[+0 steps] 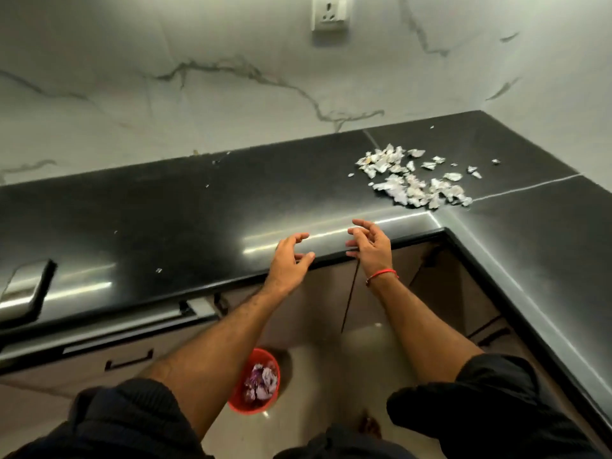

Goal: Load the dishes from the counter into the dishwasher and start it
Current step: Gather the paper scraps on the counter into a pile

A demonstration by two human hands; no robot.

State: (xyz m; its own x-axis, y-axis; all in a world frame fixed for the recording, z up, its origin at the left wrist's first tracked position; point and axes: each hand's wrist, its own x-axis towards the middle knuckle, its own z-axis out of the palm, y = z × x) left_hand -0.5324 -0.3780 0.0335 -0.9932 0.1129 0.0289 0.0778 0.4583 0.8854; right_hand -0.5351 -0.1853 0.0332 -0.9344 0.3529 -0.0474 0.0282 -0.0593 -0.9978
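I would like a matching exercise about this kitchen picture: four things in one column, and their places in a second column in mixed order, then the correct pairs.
Things:
1. red bin
2. pile of white scraps
3. wall socket
4. red thread band

Places:
A. on the marble wall above the counter
B. on the floor in front of the cabinets
C. around the right wrist
D. on the black counter, near the inner corner

Pairs: 1-B, 2-D, 3-A, 4-C

Left grip (291, 256), right grip (369, 243) loosely curled (seemingly empty).
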